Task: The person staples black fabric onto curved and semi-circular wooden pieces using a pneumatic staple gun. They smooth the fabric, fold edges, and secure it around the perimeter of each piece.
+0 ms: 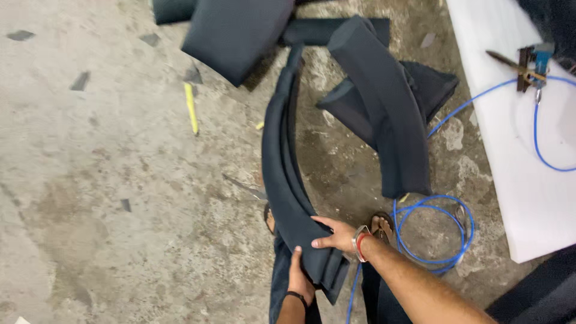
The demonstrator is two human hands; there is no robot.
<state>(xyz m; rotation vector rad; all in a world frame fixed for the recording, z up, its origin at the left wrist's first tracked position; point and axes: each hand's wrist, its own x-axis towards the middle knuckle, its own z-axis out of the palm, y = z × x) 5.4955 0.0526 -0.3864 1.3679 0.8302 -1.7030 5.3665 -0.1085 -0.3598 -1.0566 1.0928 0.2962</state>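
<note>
I stand over a long curved piece covered in dark fabric (pixel 282 162) that arcs away from me across the concrete floor. My left hand (pixel 298 279) grips its near end from below, thumb on top. My right hand (pixel 337 236), with a watch and red band at the wrist, lies flat on top of the same end, fingers spread over the fabric. A second curved dark padded piece (pixel 390 114) lies on the floor to the right, apart from the one I hold.
Dark cushions (pixel 237 30) lie at the top. A coiled blue air hose (pixel 435 231) runs by my right foot up to a pneumatic tool (pixel 534 66) on a white foam sheet (pixel 522 180). A yellow strip (pixel 191 108) and fabric scraps litter the floor.
</note>
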